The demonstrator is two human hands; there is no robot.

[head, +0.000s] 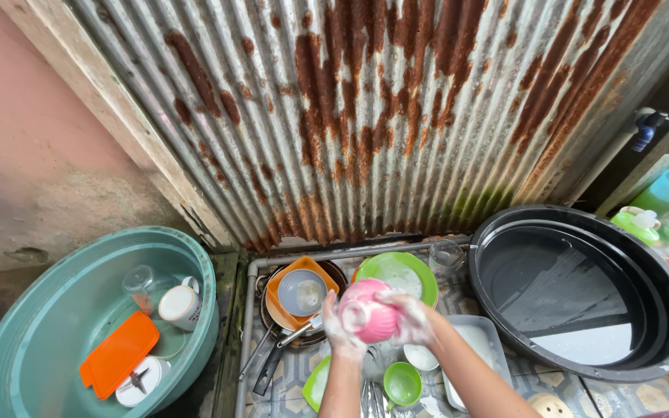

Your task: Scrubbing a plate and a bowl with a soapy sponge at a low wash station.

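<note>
Soft, even daylight fills the scene, bright enough for strong colour and casting only faint shadows. The water in the black tub (582, 294) mirrors the corrugated wall (365, 116) and shows a pale patch of glare near its front edge. The wide lens bends straight lines outward toward the frame edges. Focus is sharp throughout, with slight softness at the far corners.
</note>
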